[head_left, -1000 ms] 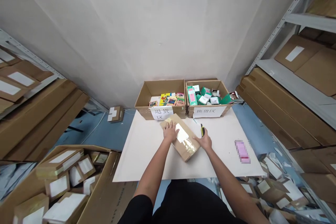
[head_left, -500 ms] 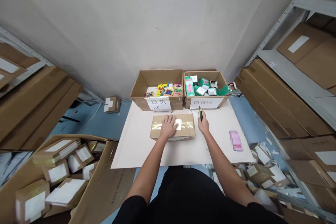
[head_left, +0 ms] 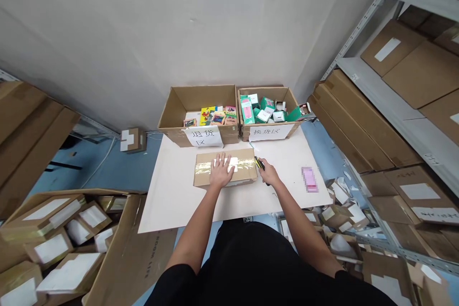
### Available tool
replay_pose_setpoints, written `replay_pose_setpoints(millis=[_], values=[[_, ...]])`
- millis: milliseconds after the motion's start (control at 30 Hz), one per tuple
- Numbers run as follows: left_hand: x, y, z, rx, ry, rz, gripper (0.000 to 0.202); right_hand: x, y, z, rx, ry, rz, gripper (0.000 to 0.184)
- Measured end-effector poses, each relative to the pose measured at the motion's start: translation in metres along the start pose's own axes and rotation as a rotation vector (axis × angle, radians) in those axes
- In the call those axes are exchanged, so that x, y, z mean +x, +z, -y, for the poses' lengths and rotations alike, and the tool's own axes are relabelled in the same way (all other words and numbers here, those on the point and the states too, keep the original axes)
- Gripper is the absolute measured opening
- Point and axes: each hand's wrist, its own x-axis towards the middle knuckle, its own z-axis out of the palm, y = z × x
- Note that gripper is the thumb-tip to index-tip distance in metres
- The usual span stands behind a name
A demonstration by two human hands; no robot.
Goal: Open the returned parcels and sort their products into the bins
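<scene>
A taped brown parcel with a white label lies flat across the white table top. My left hand rests on top of it, fingers spread. My right hand is closed on a yellow-and-black utility knife, whose tip is at the parcel's right end.
Two open cartons with paper signs stand at the table's back: the left carton holds colourful packs, the right carton green and white boxes. A pink item lies at the right. A big carton of parcels stands at my left. Shelves flank both sides.
The parcel has turned from slanted to square with the table edge. My right hand brought the knife down to the parcel's right end. The view shifted rightward.
</scene>
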Motion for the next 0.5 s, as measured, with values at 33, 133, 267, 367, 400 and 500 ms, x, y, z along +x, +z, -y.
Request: replay_pose_setpoints(millis=[33, 133, 267, 367, 400, 500], values=[[0.0, 0.0, 0.0, -0.002, -0.001, 0.001, 0.07, -0.001, -0.002, 0.004, -0.057, 0.008, -0.003, 0.053], [0.001, -0.001, -0.002, -0.007, -0.012, 0.006, 0.07, -0.005, -0.009, 0.016, -0.173, 0.018, 0.01, 0.053], [0.001, -0.004, -0.004, -0.011, -0.029, 0.029, 0.071, -0.015, -0.01, 0.02, -0.206, 0.032, 0.041, 0.054], [0.0, -0.008, -0.006, -0.017, -0.033, 0.037, 0.071, -0.022, -0.004, 0.014, -0.221, 0.009, 0.019, 0.055], [0.0, -0.009, -0.006, -0.019, -0.035, 0.039, 0.071, -0.023, -0.001, 0.012, -0.226, -0.004, 0.006, 0.056], [-0.001, -0.011, -0.007, -0.025, -0.039, 0.047, 0.071, -0.027, 0.007, 0.005, -0.256, -0.024, -0.023, 0.058]])
